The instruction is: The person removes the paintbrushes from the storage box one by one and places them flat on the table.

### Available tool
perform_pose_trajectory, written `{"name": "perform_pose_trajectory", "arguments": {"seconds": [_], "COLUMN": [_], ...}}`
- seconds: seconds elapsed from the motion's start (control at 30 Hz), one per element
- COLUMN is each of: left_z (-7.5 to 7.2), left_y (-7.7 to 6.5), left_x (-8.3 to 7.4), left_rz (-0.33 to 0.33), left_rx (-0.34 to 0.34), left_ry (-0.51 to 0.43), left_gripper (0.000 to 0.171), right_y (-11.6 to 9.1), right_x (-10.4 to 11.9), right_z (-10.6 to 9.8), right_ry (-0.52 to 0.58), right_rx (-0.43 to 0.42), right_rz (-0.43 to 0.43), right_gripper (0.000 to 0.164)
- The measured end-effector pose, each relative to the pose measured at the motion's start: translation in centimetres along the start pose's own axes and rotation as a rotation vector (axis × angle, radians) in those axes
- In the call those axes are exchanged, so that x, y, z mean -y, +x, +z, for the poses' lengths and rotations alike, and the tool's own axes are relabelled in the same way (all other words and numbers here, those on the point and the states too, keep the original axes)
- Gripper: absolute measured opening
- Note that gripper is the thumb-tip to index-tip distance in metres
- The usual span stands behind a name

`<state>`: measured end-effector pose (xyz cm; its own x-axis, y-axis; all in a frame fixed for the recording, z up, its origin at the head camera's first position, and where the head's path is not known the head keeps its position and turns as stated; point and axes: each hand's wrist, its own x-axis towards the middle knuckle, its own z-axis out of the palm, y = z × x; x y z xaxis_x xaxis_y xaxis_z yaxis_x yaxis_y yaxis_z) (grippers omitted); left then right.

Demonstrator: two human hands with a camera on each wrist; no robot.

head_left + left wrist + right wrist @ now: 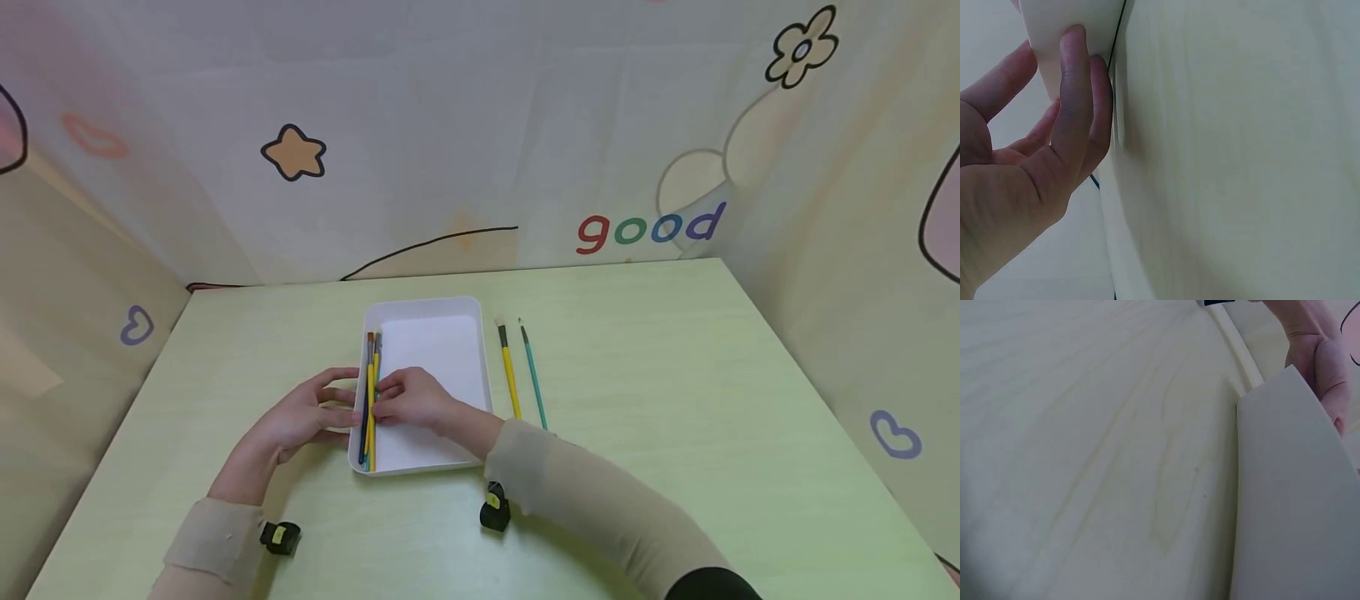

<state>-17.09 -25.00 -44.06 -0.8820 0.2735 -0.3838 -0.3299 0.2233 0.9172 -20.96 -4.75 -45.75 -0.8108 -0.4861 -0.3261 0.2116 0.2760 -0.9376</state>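
Left hand (303, 410), fingers spread, touches the white rectangular tray (435, 333); right hand (416, 398) is curled — grip indeterminable — beside thin yellow and navy paintbrushes (371, 383) that uneven fingertip pressure could roll.

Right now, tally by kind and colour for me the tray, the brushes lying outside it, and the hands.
White tray: 1
Yellow brush outside the tray: 1
Teal brush outside the tray: 1
Hands, left hand and right hand: 2
Total: 5
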Motion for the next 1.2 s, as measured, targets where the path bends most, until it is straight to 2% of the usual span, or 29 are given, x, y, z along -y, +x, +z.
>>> {"name": "perform_pose_trajectory", "arguments": {"seconds": [0.23, 0.5, 0.83, 1.1, 1.2], "left_z": [0.0, -0.1, 0.0, -0.1, -0.1], "left_y": [0.0, -0.1, 0.1, 0.1, 0.1], "left_x": [0.0, 0.0, 0.1, 0.1, 0.1], "left_rz": [0.002, 0.007, 0.000, -0.001, -0.015], "left_rx": [0.007, 0.003, -0.005, -0.006, -0.011], "left_ry": [-0.002, 0.012, 0.027, 0.020, 0.016], "left_gripper": [0.078, 0.078, 0.079, 0.080, 0.079], "right_y": [0.2, 0.2, -0.1, -0.4, -0.5], "right_x": [0.1, 0.4, 0.4, 0.1, -0.1], "right_z": [0.5, 1.1, 0.7, -0.2, -0.7], "right_ry": [-0.045, -0.031, 0.017, 0.158, 0.154], "right_rx": [-0.036, -0.068, -0.071, -0.044, -0.031], "right_rz": [-0.024, -0.021, -0.006, 0.015, 0.019], "right_gripper": [0.033, 0.033, 0.032, 0.033, 0.032]}}
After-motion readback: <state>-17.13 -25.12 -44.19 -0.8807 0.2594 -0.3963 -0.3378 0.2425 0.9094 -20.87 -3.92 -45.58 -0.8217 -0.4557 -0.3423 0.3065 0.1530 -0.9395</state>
